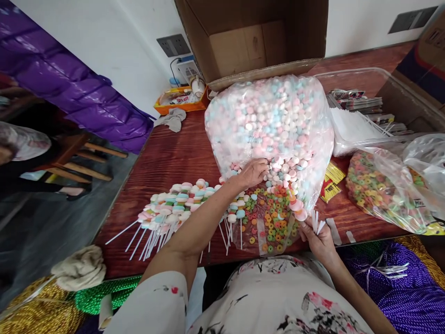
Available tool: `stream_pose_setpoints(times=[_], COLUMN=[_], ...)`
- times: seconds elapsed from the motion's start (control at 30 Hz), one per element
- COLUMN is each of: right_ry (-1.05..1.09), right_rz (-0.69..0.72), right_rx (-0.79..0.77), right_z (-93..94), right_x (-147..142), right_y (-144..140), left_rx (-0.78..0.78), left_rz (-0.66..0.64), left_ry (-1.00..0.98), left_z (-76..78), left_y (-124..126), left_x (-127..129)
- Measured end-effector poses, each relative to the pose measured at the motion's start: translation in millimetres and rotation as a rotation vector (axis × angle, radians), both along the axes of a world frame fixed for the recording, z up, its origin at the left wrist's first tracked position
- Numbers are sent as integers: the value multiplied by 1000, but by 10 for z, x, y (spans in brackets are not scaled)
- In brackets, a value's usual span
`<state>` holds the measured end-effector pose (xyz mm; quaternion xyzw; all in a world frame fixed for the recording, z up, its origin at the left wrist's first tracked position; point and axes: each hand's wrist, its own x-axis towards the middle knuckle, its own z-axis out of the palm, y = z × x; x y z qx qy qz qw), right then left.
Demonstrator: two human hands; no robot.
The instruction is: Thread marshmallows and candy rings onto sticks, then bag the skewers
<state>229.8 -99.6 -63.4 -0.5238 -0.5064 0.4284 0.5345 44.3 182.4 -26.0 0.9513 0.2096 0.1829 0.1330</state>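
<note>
- While the left hand (253,173) sits fingers curled at the mouth of the marshmallow bag (267,116), can't tell if it has a piece pinched.
- Right hand (320,242), by the surface's (153,153) near edge, grips a part-loaded stick (298,208) plus a bunch of bare sticks (317,224).
- Key relation: the stick's long axis slants from right hand toward far edge, a bit left; loose marshmallows (287,168) lie just beyond the left fingertips. Left hand nearer to those.
- Ring candies (276,215) spread on clear plastic between the hands, out to near edge.
- Loaded skewers (181,202) heaped along near edge, left half, stick ends mostly toward that edge.
- Further out: bag of rings (371,185) toward near right, tub (347,144) toward far right, cardboard box (239,48) at far edge.
- Hidden: left forearm (198,225) covers part of the heap; fingers hide the stick's lower end; its far tip blends into the candy behind.
- Seated person (29,144) at far left: cut off, blurred.
</note>
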Motion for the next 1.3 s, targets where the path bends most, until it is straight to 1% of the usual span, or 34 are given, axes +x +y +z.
stream_pose_setpoints(times=[0.17,0.23,0.27,0.3,0.33,0.4,0.5,0.57,0.63,0.7,0.8,0.93,1.17,1.3], right_ry=[11,-6,-20,-36,-50,-73,-134,-194,-241,-267,-287,-283,-295,-298], right_rz=[-9,-4,3,14,28,56,97,128,163,189,201,212,212,218], right_rx=[4,17,23,27,29,30,47,70,83,92,101,90,73,69], right_z=[25,79,115,154,193,262,337,375,413,451,492,503,487,492], right_x=[-31,-39,-46,-57,-71,-111,-190,-247,-297,-332,-358,-375,-386,-386], right_y=[-3,5,13,23,34,61,102,124,137,135,105,51,49,59], left_rx=[-8,-32,-80,-164,-283,-587,-986,-1156,-1232,-1238,-1198,-1154,-1127,-1034], left_rz=[-12,20,57,110,174,305,427,484,522,531,541,572,549,539], left_ry=[4,-46,-108,-200,-312,-549,-792,-921,-1026,-1088,-1133,-1187,-1260,-1250], left_z=[44,92,129,174,227,345,494,547,564,553,509,443,332,259], left_y=[-3,-59,-115,-194,-295,-556,-1010,-1276,-1475,-1602,-1691,-1708,-1692,-1699], left_x=[74,89,86,75,55,-11,-136,-209,-264,-301,-325,-317,-314,-303])
